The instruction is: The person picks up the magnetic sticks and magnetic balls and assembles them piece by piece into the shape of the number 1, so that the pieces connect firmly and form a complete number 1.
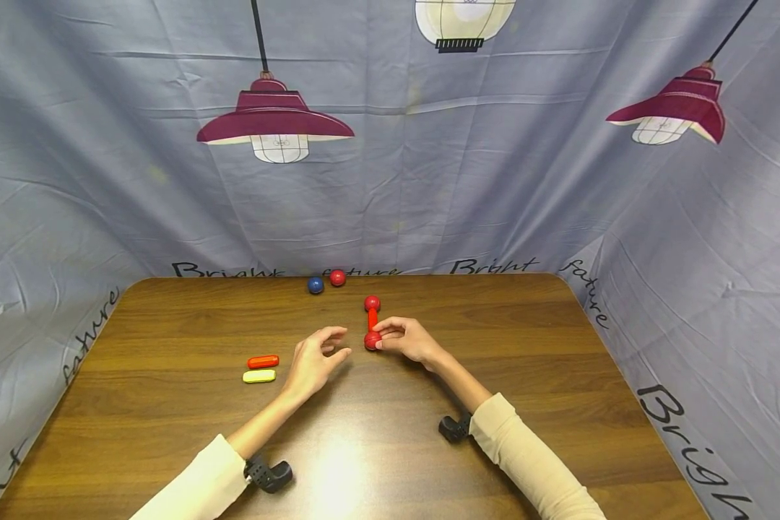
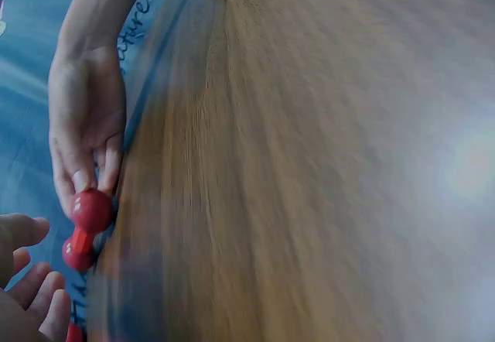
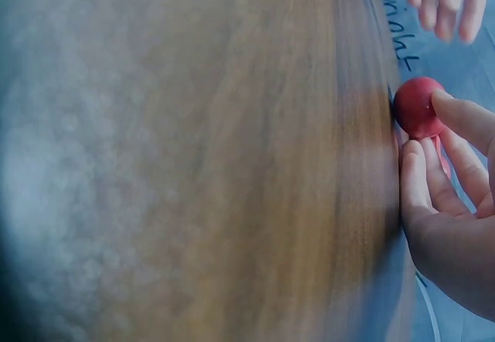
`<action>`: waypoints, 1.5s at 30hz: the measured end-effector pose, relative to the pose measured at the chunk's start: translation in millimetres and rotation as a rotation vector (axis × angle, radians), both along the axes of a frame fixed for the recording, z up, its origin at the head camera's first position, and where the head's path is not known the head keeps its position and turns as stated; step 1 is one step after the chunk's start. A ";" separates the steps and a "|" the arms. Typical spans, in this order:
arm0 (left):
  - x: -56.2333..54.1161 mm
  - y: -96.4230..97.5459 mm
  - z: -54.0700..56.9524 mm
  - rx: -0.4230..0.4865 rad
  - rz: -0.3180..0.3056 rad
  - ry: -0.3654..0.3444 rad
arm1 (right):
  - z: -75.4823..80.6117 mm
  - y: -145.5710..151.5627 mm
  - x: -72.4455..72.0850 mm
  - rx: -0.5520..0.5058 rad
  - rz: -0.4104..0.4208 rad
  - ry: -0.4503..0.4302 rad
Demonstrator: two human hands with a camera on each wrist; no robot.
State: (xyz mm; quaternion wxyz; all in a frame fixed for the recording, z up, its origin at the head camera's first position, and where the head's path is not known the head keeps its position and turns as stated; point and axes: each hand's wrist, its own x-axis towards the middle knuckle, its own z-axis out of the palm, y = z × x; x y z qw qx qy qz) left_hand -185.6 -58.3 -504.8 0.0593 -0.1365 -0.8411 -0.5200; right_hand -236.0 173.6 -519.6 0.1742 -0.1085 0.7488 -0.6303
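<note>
My right hand (image 1: 411,339) pinches the near ball of a red dumbbell-shaped piece (image 1: 373,320), two red balls joined by a red rod. In the right wrist view, thumb and fingers lie against that red ball (image 3: 418,107). The piece points away from me, its far ball toward the back of the table. To its left, my left hand (image 1: 315,359) hovers with relaxed, slightly bent fingers and holds nothing. The left wrist view shows the dumbbell-shaped piece (image 2: 83,234) just beyond the left fingers. Left of that hand lie a red rod (image 1: 263,361) and a yellow rod (image 1: 259,376).
A blue ball (image 1: 315,285) and a loose red ball (image 1: 337,277) sit at the back edge of the wooden table (image 1: 494,325). A grey printed curtain (image 1: 390,188) hangs right behind the table and along its sides.
</note>
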 end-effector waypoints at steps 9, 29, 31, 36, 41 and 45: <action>17.8 -52.6 6.1 -0.056 0.018 -0.005 | -0.7 0.2 -1.0 -0.015 -0.002 -0.005; 41.6 -147.1 -6.9 -0.328 0.057 0.147 | 0.9 -0.5 1.0 -0.008 -0.002 -0.006; 40.7 -148.3 -8.5 -0.342 0.057 0.169 | 0.8 -0.1 0.8 -0.003 -0.006 -0.008; 37.0 -148.2 -11.6 -0.359 0.042 0.236 | 0.5 0.2 0.1 0.000 -0.012 -0.009; 34.5 -146.4 -13.2 -0.381 0.019 0.275 | 0.0 -0.5 0.1 -0.008 -0.008 -0.009; 33.6 -144.7 -13.8 -0.398 0.006 0.281 | -0.9 -0.4 0.7 -0.015 0.001 -0.001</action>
